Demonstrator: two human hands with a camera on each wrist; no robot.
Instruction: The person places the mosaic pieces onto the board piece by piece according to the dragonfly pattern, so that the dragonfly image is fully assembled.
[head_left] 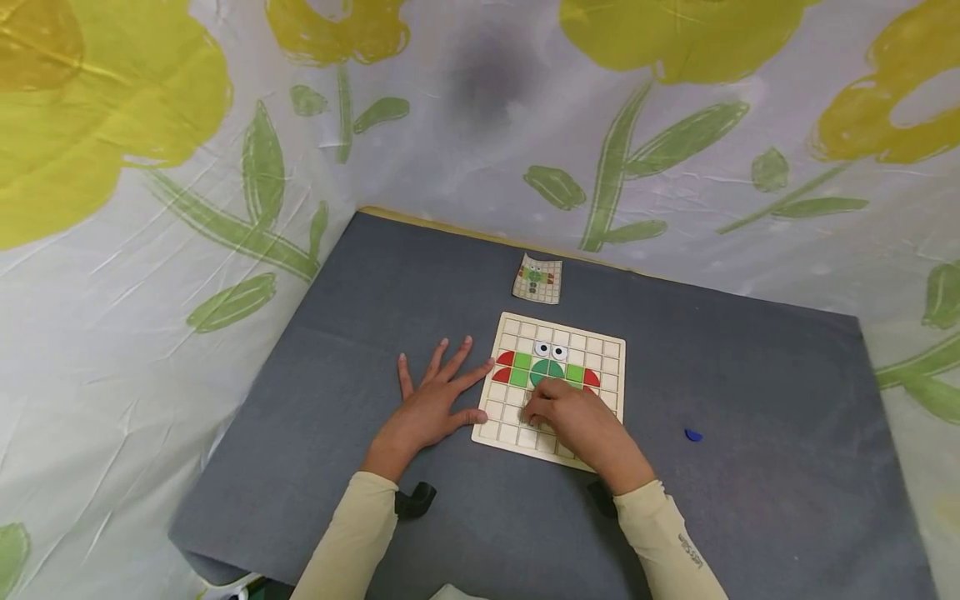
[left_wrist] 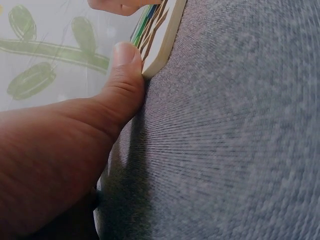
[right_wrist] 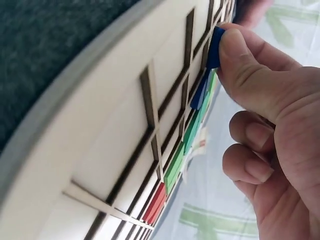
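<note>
A wooden grid board (head_left: 528,437) lies on the table with coloured pieces set in its squares: two eye pieces (head_left: 551,351), a dark green round shape (head_left: 547,369), light green squares (head_left: 520,368) and red pieces (head_left: 504,367) at the sides. My left hand (head_left: 423,412) rests spread, its index finger and thumb touching the board's left edge. Over the lower middle of the board, my right hand (head_left: 573,421) pinches a small blue piece (right_wrist: 214,47) between thumb and index finger. Another blue piece (right_wrist: 199,92) sits in the grid close by, seen in the right wrist view.
A small pattern card (head_left: 538,282) showing a similar figure lies behind the board. One loose blue piece (head_left: 693,435) with a curved edge lies on the dark grey table (head_left: 750,500) to the right. Flower-printed sheeting (head_left: 480,158) stands behind and at the left.
</note>
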